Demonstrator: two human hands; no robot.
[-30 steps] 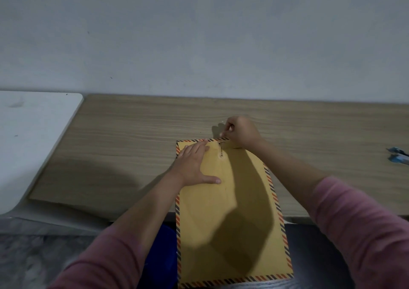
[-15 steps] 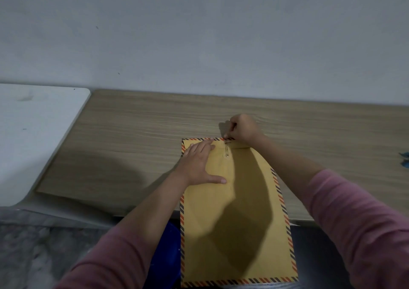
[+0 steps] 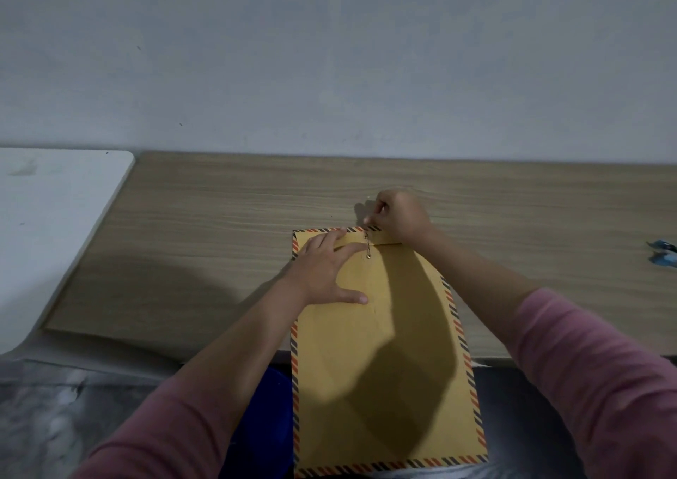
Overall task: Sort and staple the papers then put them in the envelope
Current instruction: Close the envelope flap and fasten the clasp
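A brown envelope (image 3: 381,350) with a red and dark striped border lies lengthwise on the wooden table (image 3: 227,229), its near end hanging over the table's front edge. Its flap at the far end is folded down. My left hand (image 3: 329,269) presses flat on the envelope's upper left part, fingers spread. My right hand (image 3: 401,216) is at the far edge of the flap, fingers pinched on the thin closure string (image 3: 367,246) that runs between two small fasteners. No papers are visible; whatever is inside the envelope is hidden.
A blue object (image 3: 663,253) lies at the table's right edge, cut off by the frame. A white surface (image 3: 47,229) adjoins the table on the left. A grey wall (image 3: 329,57) stands right behind the table.
My right hand has shifted slightly along the flap's edge while pinching the string. My left hand stays pressed on the envelope. The view moved a little.
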